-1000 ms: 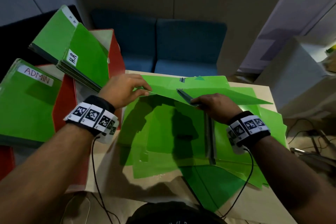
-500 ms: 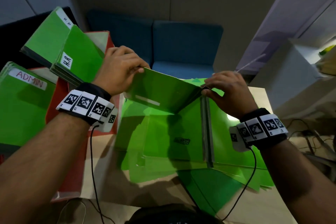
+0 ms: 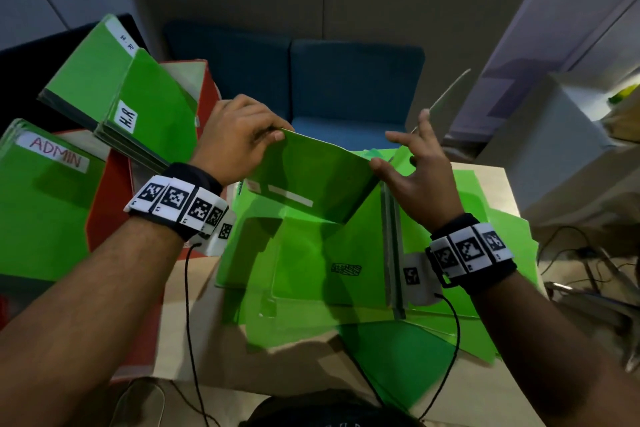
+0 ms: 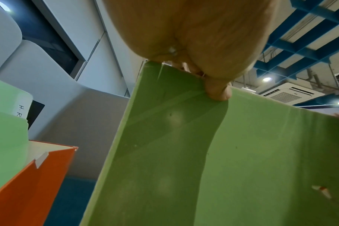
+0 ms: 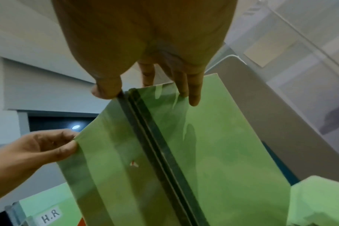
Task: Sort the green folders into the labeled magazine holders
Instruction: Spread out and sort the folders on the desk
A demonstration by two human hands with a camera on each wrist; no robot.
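An open green folder [image 3: 311, 177] is held up over the table between both hands. My left hand [image 3: 239, 139] pinches the top edge of its left cover [image 4: 203, 152], which carries a white strip. At the top of the dark spine [image 5: 155, 145], my right hand [image 3: 415, 170] grips with the thumb on one side and the fingers spread over the right cover. My left hand [image 5: 39, 146] also shows in the right wrist view. At the left, red magazine holders [image 3: 107, 204] contain green folders labelled ADMIN [image 3: 45, 184] and H.R [image 3: 152, 114].
A loose pile of green folders [image 3: 311, 288] covers the light wooden table [image 3: 194, 322] under my hands. Blue seats [image 3: 346, 87] stand beyond the table's far edge. White boxes and cables [image 3: 571, 253] lie at the right.
Both hands have lifted the folder off the pile and swung its covers further open. My right hand's fingers have spread at the spine.
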